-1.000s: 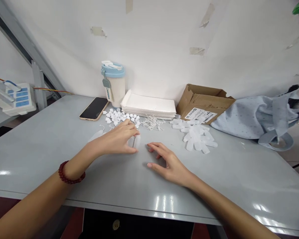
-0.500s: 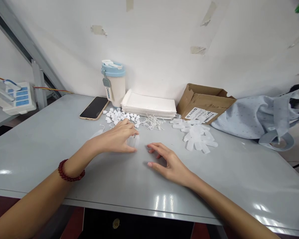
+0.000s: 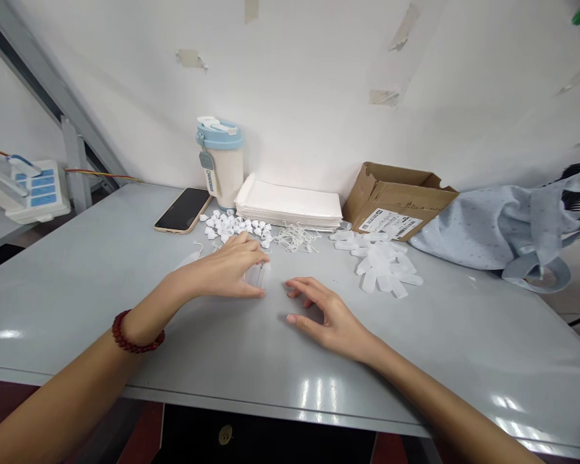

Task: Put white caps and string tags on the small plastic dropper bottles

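My left hand (image 3: 232, 267) rests at the middle of the grey table with its thumb and fingers around a few translucent plastic tubes (image 3: 258, 275), spanning them from end to end. The palm side and part of the tubes are hidden by the hand. My right hand (image 3: 323, 316) is to the right of it, fingers apart and curved, with nothing in it. Just beyond the left hand lie a heap of small white caps (image 3: 229, 223) and a bundle of thin white strips (image 3: 297, 238). A pile of frosted translucent tubes (image 3: 384, 264) lies farther right.
Along the wall stand a phone (image 3: 183, 209), a blue-lidded cup (image 3: 227, 164), a stack of white envelopes (image 3: 290, 201), an open cardboard box (image 3: 399, 200) and a light blue cloth bag (image 3: 483, 225). Behind the left wrist a translucent piece (image 3: 189, 259) partly shows. A power strip (image 3: 38, 190) is at far left.
Between the left thumb and fingers the translucent tubes now show more plainly, side by side. Both hands have stayed almost where they were.
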{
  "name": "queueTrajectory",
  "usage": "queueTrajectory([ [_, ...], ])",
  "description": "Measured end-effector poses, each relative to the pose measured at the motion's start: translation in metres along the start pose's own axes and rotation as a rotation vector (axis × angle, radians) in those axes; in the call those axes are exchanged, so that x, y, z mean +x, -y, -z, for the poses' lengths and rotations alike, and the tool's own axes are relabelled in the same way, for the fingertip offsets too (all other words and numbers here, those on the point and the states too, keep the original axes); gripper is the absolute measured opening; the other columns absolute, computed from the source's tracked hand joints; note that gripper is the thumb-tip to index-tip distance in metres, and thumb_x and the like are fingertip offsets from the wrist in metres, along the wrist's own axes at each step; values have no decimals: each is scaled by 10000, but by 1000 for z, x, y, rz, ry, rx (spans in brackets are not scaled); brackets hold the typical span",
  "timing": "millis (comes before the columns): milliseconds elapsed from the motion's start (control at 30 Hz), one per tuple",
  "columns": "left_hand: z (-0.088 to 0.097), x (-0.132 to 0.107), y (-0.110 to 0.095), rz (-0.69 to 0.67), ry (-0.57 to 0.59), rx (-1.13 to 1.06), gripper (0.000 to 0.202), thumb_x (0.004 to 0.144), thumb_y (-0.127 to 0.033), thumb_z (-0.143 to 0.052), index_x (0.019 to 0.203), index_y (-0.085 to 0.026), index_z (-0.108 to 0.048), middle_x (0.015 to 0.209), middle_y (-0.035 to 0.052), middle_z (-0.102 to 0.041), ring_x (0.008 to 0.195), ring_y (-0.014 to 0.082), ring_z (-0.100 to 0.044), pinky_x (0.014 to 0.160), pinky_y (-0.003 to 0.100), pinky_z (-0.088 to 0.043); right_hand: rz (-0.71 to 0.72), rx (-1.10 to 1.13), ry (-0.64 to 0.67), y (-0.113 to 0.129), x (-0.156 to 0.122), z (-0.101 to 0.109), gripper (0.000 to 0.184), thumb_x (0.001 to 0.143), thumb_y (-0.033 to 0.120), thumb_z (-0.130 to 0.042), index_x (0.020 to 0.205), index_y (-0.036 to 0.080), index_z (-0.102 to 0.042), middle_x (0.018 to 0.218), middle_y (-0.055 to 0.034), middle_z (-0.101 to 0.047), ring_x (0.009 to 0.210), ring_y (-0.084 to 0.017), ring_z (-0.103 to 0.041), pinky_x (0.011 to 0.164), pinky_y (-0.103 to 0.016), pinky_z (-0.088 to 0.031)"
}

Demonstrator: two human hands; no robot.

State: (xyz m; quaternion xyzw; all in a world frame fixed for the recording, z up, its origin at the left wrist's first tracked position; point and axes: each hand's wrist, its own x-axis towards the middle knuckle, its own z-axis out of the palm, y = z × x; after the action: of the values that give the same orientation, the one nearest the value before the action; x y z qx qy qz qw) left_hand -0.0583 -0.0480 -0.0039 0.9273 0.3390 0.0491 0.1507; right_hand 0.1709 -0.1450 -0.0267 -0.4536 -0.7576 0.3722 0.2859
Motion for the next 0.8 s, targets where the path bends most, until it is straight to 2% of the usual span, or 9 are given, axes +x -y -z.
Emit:
queueTrajectory([
  [267,2,0,-4,13,8,35,468,734,-502,-663,1062,-171,-632,1025,87,-565,1026,276,-426,860,368,-377,-3,10,1,1,0,0,477,845,263,-626,1305,199,-516,1228,-113,-561,1049,-202,-581,831,-358,-508],
  [467,5,-1,-2,8,-60,-16,518,751,-565,-631,1094,-177,-624,1006,86,-581,1009,273,-442,846,383,-394,3,23,-33,0,1,2,451,852,268,-620,1286,197,-524,1236,-118,-557,1041,-203,-592,804,-355,-518],
  [633,5,8,-2,79,-201,-82,318,853,-445,-526,998,-182,-631,917,73,-606,987,264,-454,781,367,-412,0,-70,-136,-5,2,13,371,875,298,-585,1232,204,-554,1184,-111,-588,986,-205,-614,758,-357,-537],
  [733,4,18,-4,83,-256,-76,247,879,-367,-470,913,-182,-631,874,74,-606,974,263,-458,776,368,-411,-6,-241,-250,-15,4,28,346,888,281,-540,1226,207,-554,1165,-116,-595,947,-218,-625,713,-364,-541],
  [800,3,27,-6,61,-260,-61,244,889,-339,-445,886,-179,-630,862,77,-604,971,261,-462,784,367,-410,-22,-371,-333,-24,5,40,335,887,255,-517,1215,201,-558,1176,-122,-592,943,-228,-629,735,-381,-538],
])
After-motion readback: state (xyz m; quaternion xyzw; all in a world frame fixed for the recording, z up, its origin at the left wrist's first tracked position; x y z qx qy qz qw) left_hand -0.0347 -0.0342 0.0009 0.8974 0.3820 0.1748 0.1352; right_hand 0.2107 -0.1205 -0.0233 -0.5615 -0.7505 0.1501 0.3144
